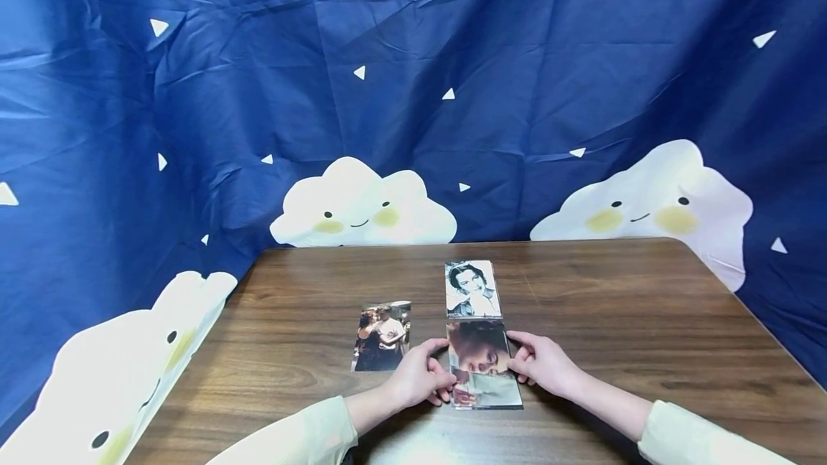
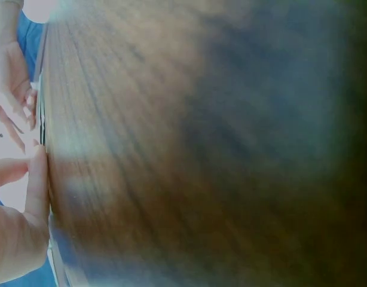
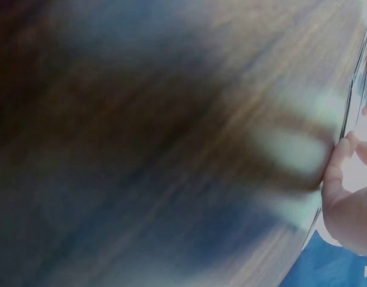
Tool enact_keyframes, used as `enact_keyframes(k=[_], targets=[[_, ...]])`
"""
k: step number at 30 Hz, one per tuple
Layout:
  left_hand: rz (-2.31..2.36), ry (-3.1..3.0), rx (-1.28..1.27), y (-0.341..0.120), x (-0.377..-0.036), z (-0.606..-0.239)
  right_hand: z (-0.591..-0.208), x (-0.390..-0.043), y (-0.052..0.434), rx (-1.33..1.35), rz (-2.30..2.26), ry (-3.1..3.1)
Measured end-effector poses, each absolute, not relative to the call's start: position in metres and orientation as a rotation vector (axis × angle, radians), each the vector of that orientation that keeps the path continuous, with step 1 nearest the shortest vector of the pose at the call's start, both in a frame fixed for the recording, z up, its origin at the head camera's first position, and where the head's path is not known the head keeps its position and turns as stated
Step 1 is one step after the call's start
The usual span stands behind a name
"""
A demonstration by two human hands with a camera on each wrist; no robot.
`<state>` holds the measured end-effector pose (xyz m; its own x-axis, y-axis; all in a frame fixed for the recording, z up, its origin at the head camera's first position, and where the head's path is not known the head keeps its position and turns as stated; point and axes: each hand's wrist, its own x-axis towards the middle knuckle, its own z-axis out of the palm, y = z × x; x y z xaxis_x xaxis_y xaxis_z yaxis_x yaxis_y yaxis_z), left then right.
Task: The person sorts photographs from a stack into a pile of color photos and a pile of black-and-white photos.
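Observation:
A colour portrait photo in a clear glossy sleeve (image 1: 486, 364) lies flat near the front of the wooden table (image 1: 646, 321). My left hand (image 1: 439, 373) pinches its left edge, thumb above and fingers curled below. At the right edge my right hand (image 1: 520, 359) grips it the same way. The left wrist view is blurred and shows my left hand (image 2: 19, 221) against the sleeve's thin edge (image 2: 43, 122). Equally blurred, the right wrist view has my right hand (image 3: 349, 203) at the sleeve's edge (image 3: 353, 89).
A black-and-white portrait photo (image 1: 472, 288) lies just beyond the held one. A colour photo of a couple (image 1: 381, 336) lies to the left. A blue cloth with white clouds (image 1: 413, 92) hangs behind and beside the table.

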<state>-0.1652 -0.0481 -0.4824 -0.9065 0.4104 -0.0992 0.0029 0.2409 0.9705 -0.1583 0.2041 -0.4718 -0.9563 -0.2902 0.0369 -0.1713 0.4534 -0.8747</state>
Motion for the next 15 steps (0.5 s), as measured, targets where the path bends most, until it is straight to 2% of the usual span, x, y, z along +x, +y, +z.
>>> enact_keyframes(k=[8, 15], targets=[[1.721, 2.183, 0.425, -0.056, -0.167, -0.479, -0.463, -0.159, 0.199, -0.435, -1.581, 2.579], [1.734, 2.275, 0.561, -0.091, -0.169, -0.455, -0.443, -0.169, 0.174, -0.540, -1.719, 2.497]])
